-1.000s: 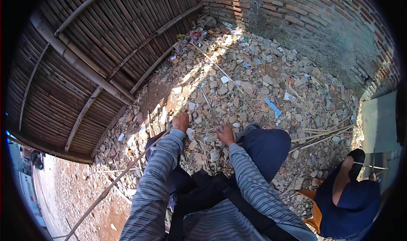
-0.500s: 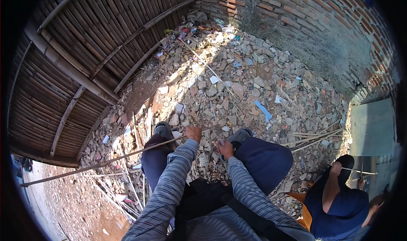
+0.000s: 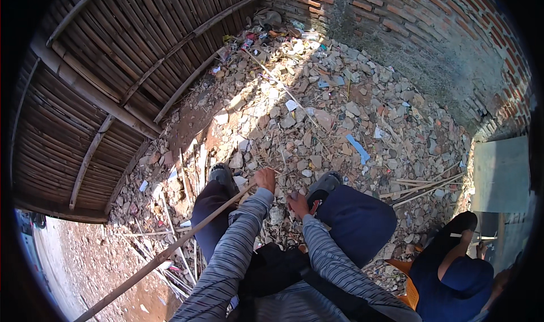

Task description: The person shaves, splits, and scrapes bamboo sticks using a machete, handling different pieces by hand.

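Across the person's left leg (image 3: 205, 240), as I watch from my remote seat through the head camera, runs a long brown stick (image 3: 170, 249), slanting from the left hand (image 3: 264, 178) down to the lower left edge of the view. I see that hand closed around the upper part of the stick, back of the hand upward, with the grip snug and just a short end seeming to poke out past the knuckles. Just beside it, a little lower, I have the right hand (image 3: 297, 205), its fingers curled in; something brownish shows at the top of the fist, but I cannot tell whether it is a held thing or the thumb. The two hands are near each other and apart, between the left shoe (image 3: 221, 176) and the right shoe (image 3: 324, 184).

Beneath them I see broken stone and brick rubble (image 3: 345, 115), with a blue strip (image 3: 358, 148) lying beyond the right shoe and several thin sticks (image 3: 422, 190) to the right. Farther out, a slatted bamboo wall (image 3: 68, 152) fills my left side, and a brick wall (image 3: 430, 18) bends around the far right. At the lower right, I make out another person (image 3: 453, 285) in dark clothing beside an orange plastic seat (image 3: 409, 291).
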### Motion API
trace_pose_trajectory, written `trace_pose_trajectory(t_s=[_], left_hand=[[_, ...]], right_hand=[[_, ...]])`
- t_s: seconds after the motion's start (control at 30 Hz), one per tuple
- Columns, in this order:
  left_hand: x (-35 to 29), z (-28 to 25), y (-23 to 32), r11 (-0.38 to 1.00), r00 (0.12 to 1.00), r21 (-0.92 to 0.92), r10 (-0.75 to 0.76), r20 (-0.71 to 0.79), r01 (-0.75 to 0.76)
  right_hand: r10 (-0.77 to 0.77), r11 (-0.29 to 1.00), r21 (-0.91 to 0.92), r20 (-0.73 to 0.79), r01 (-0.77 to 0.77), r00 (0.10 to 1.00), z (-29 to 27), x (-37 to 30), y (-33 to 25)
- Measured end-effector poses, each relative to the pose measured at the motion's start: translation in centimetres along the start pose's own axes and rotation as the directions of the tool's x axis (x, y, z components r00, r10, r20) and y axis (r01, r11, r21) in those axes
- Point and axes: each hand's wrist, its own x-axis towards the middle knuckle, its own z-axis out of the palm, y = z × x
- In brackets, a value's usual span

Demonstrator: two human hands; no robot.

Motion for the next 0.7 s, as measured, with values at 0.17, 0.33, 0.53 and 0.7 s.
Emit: trace_pose_trajectory(t_s=[0.17, 0.33, 0.53, 0.7], left_hand=[[-0.3, 4.9, -2.6, 0.996, 0.988, 0.074, -0.066, 0.138, 0.056], [-1.1, 2.9, -2.9, 0.999, 0.986, 0.041, -0.038, 0.161, 0.032], [-1.9, 0.2, -2.4, 0.999, 1.000, -0.031, 0.015, -0.010, -0.016], [-2.4, 1.6, -2.4, 0.999, 0.998, 0.032, 0.045, -0.033, -0.044]], right_hand=[[0.107, 0.986, -0.135, 0.094, -0.093, 0.990, 1.2, -0.6, 0.1], [0.141, 0.977, -0.173, 0.082, -0.125, 0.987, 1.2, -1.1, 0.8], [0.072, 0.997, 0.002, -0.009, -0.072, 0.997, 1.5, -1.2, 0.8], [0.164, 0.981, 0.110, -0.041, -0.158, 0.986, 1.0, -2.1, 0.0]])
